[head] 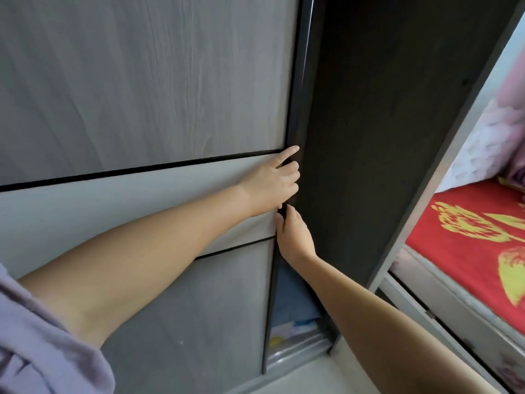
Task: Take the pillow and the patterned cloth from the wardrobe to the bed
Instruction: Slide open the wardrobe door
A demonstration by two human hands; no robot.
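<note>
The grey wood-grain sliding wardrobe door fills the left of the view. My left hand grips its dark right edge, fingers curled round it and the index finger stretched upward. Just below, my right hand hooks its fingers over the same edge. At the right, in an open compartment, a red cloth with a yellow pattern lies on a shelf. A soft pink-and-white fluffy item, perhaps the pillow, rests above and behind it. Both are apart from my hands.
A narrow gap beside the door edge shows blue fabric and some colourful items low inside. A dark panel stands between the door and the grey frame of the open compartment. A drawer front sits under the red cloth.
</note>
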